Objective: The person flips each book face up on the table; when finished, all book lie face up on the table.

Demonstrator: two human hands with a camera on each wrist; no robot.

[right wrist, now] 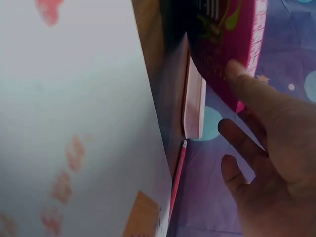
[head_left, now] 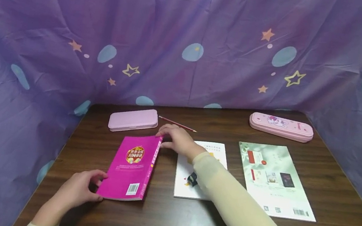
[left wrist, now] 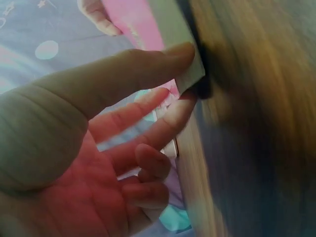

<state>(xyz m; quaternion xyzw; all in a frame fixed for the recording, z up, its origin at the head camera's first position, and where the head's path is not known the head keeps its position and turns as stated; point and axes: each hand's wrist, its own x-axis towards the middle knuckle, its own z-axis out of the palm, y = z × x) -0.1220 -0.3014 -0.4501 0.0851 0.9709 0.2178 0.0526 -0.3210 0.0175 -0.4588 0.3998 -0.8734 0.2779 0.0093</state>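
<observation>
Magenta paperback book (head_left: 128, 171), its barcoded cover uppermost and its spine along the right side, held over the left part of the table (head_left: 153, 218) by both hands. The left hand (head_left: 76, 189) pinches the near left corner between thumb and fingers; the right hand (head_left: 177, 140) grasps the far right corner at the spine end. Just beyond the book lies a plain pink case (head_left: 133, 120), with a red pencil (head_left: 179, 124) beside its right end. A white booklet (head_left: 188, 188) lies partly hidden under the right sleeve (head_left: 240, 208); farther right are a pale green magazine (head_left: 276, 186) and, behind it, a rabbit-printed pink pencil case (head_left: 280, 132). Purple star-patterned cloth (head_left: 186, 75) hangs behind.
</observation>
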